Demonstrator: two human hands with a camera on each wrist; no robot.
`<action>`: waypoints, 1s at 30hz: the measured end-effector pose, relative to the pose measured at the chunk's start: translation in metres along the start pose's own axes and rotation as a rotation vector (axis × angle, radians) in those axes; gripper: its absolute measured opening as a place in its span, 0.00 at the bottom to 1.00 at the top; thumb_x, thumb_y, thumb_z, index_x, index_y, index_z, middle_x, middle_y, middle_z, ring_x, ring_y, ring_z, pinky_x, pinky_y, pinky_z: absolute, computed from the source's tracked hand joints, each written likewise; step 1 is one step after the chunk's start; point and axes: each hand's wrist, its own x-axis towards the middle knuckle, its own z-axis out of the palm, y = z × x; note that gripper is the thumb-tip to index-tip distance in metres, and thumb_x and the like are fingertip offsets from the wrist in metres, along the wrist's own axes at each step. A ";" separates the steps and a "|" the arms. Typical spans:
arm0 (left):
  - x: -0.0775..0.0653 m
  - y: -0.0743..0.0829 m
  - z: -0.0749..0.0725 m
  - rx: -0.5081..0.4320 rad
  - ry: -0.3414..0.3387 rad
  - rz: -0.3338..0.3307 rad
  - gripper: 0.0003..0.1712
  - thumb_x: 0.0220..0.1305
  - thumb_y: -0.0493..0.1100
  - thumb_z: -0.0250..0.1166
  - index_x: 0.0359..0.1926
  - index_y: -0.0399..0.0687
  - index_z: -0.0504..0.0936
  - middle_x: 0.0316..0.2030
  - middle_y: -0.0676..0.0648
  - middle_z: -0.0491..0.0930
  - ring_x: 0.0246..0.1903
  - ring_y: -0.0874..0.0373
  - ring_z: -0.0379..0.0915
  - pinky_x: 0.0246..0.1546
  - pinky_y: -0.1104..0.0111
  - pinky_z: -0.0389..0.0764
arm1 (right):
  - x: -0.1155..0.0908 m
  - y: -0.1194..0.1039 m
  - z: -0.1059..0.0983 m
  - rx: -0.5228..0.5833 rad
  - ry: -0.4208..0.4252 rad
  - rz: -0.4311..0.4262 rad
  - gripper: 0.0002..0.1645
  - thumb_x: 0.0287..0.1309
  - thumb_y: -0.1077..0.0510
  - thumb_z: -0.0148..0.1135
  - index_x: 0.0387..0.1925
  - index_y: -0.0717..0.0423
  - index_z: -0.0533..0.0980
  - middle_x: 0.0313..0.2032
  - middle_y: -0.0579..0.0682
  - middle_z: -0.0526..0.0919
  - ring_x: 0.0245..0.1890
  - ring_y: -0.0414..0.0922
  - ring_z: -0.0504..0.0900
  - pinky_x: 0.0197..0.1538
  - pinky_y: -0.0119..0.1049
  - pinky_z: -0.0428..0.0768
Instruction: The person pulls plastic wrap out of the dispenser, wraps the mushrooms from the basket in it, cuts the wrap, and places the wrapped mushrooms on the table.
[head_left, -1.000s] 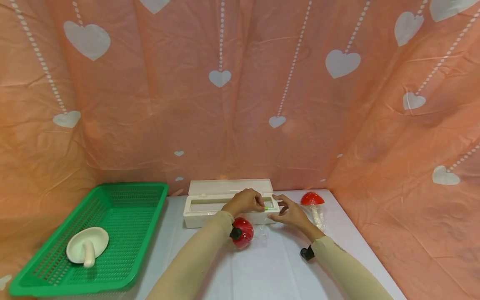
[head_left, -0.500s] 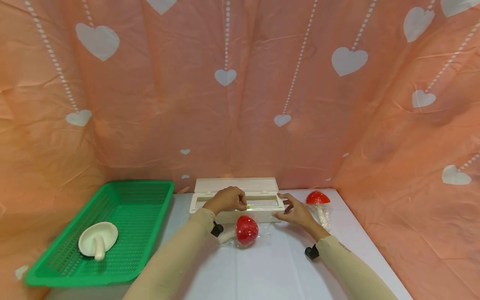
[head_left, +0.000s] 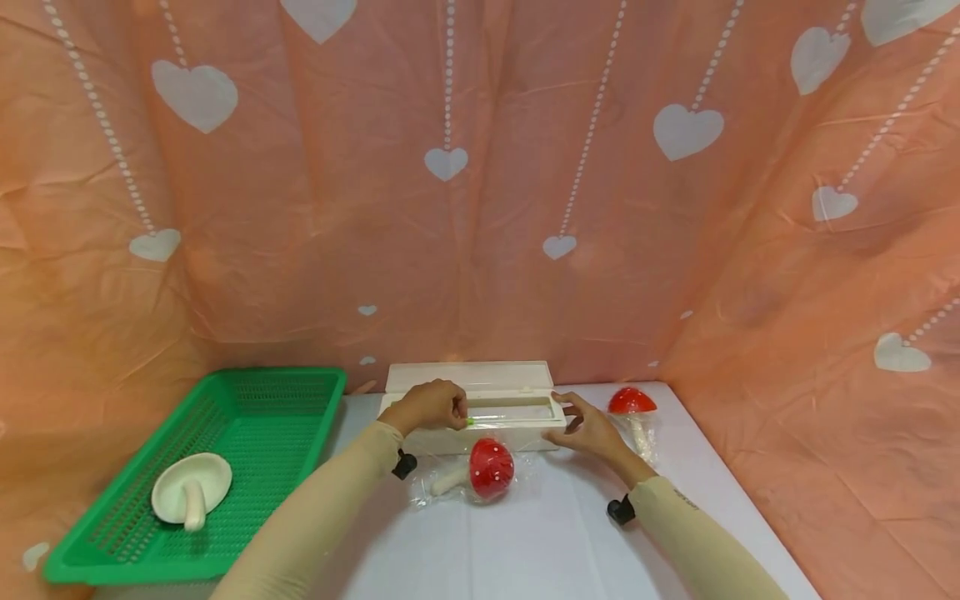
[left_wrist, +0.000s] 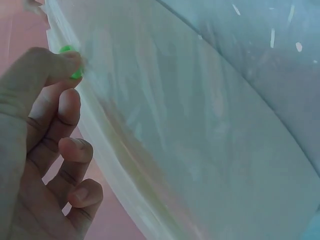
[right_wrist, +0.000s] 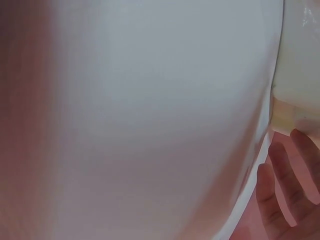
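Observation:
A long white cling film dispenser (head_left: pixel 517 437) stands at the back of the table with its lid (head_left: pixel 480 375) raised. My left hand (head_left: pixel 433 406) pinches a small green slide cutter (head_left: pixel 470 422) on the dispenser's front rim; in the left wrist view, thumb and forefinger hold the green cutter (left_wrist: pixel 76 74) while the other fingers curl loosely. At the dispenser's right end, my right hand (head_left: pixel 588 429) grips the corner, thumb at the front and fingers at the top. Just in front lies a red-capped toy mushroom (head_left: pixel 491 469) in clear film.
A green basket (head_left: pixel 318 442) on the left holds a pale toy mushroom (head_left: pixel 216 479), stem up. Another red-capped mushroom (head_left: pixel 632 401), its stem in clear film, lies right of my right hand. A pink curtain (head_left: pixel 480 275) hangs behind the white-covered table (head_left: pixel 540 542).
My left hand has slid the green cutter leftward along the dispenser's rim, from near its right end to left of its middle. The right hand keeps its hold on the right end.

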 end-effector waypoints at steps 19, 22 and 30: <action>-0.051 -0.041 -0.030 0.142 -0.003 -0.038 0.12 0.61 0.43 0.76 0.27 0.60 0.81 0.26 0.61 0.77 0.30 0.64 0.71 0.42 0.57 0.70 | 0.000 0.002 0.004 0.001 0.010 0.015 0.44 0.53 0.47 0.85 0.69 0.49 0.74 0.46 0.52 0.88 0.39 0.45 0.85 0.41 0.36 0.84; -0.056 -0.047 -0.033 0.143 -0.013 -0.036 0.12 0.62 0.43 0.76 0.27 0.60 0.80 0.25 0.61 0.76 0.29 0.65 0.70 0.47 0.55 0.71 | 0.001 0.001 0.004 -0.003 0.007 0.009 0.45 0.54 0.47 0.85 0.70 0.49 0.74 0.47 0.54 0.89 0.39 0.46 0.85 0.41 0.36 0.84; -0.059 -0.056 -0.037 0.131 -0.037 -0.057 0.13 0.62 0.42 0.77 0.28 0.57 0.79 0.26 0.58 0.75 0.31 0.60 0.69 0.39 0.59 0.71 | 0.000 -0.002 0.003 0.007 0.001 -0.003 0.44 0.54 0.48 0.84 0.70 0.51 0.74 0.48 0.57 0.89 0.38 0.46 0.86 0.40 0.36 0.85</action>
